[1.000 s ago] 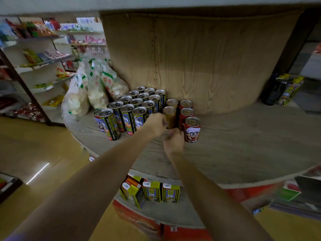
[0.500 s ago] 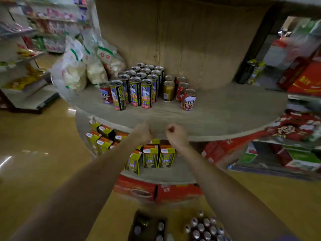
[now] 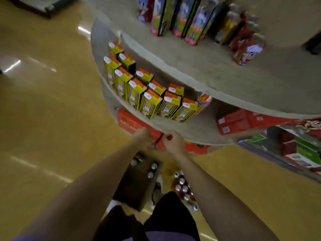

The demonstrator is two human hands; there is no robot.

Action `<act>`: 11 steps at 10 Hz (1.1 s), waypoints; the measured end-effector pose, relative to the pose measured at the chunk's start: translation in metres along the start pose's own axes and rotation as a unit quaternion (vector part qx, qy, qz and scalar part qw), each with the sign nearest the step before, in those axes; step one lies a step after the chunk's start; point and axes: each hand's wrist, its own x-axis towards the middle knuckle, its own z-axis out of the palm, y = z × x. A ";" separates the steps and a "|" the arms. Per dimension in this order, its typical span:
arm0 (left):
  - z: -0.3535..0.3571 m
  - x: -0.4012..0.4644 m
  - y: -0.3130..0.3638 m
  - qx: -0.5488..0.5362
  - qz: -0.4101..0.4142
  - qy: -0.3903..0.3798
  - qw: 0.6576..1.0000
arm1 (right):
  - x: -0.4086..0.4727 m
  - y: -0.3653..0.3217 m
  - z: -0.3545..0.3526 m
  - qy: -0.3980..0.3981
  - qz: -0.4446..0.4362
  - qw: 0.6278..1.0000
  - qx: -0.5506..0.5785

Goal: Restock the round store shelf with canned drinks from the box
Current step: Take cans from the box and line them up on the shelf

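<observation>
A: Can any writing be read on the cans?

B: No. The frame is blurred. The tall cans (image 3: 175, 16) on the upper tier of the round shelf (image 3: 225, 80) show yellow, blue and pink bands, and the red can (image 3: 247, 49) at the front right carries a cartoon face with a white cap. No brand can be made out.

A: And the box?

B: The dark box (image 3: 139, 185) sits on the floor below the person's forearms, open at the top, with a few silver can tops (image 3: 150, 171) showing at its far end. Just right of it stands a cluster of red cans (image 3: 183, 188), also silver-topped.

A: The hands?

B: Both are in front of the lower tier's edge, above the box. The left hand (image 3: 143, 137) looks curled and the right hand (image 3: 172, 141) is a closed fist; neither holds a can.

A: Anything else?

B: Yellow cartons (image 3: 149, 100) with orange tops line the lower tier, and red cases (image 3: 243, 121) sit beside and beneath them.
</observation>
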 end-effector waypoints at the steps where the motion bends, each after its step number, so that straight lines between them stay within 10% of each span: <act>1: 0.027 -0.018 -0.041 -0.067 -0.105 -0.015 0.992 | 0.014 0.031 0.045 -0.027 0.041 0.999 -0.004; 4: 0.153 0.010 -0.209 -0.091 -0.306 0.000 0.948 | 0.069 0.168 0.214 -0.193 0.130 0.971 -0.052; 11: 0.462 0.224 -0.411 -0.186 -0.376 0.028 0.907 | 0.259 0.399 0.456 -0.280 0.020 0.941 -0.189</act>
